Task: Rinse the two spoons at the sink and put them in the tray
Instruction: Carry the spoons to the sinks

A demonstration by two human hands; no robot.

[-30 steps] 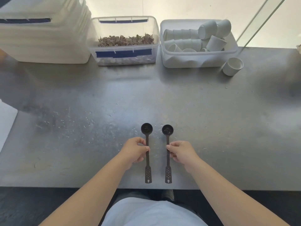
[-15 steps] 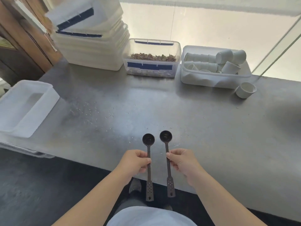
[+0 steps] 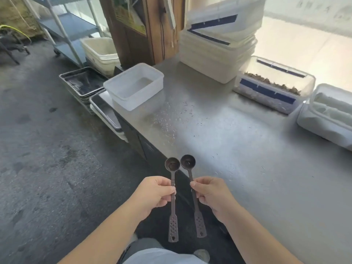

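Observation:
I hold two dark long-handled spoons upright in front of me, bowls pointing away. My left hand (image 3: 155, 193) grips the left spoon (image 3: 173, 199) by its handle. My right hand (image 3: 211, 194) pinches the handle of the right spoon (image 3: 198, 212). Both spoons are lifted off the steel counter (image 3: 247, 149), near its left front corner, partly over the floor. Metal trays (image 3: 106, 111) jut out at the counter's left end. No sink is in view.
An empty white plastic tub (image 3: 134, 85) sits on the counter's left end. Stacked white bins (image 3: 219, 44), a clear box of brown bits (image 3: 274, 83) and a white container (image 3: 327, 115) line the back. A wooden post, a metal rack and grey floor lie left.
I picked both spoons up off the counter and my view swung left, so the counter's left end, the trays and the floor now show. The spoons stay in my hands.

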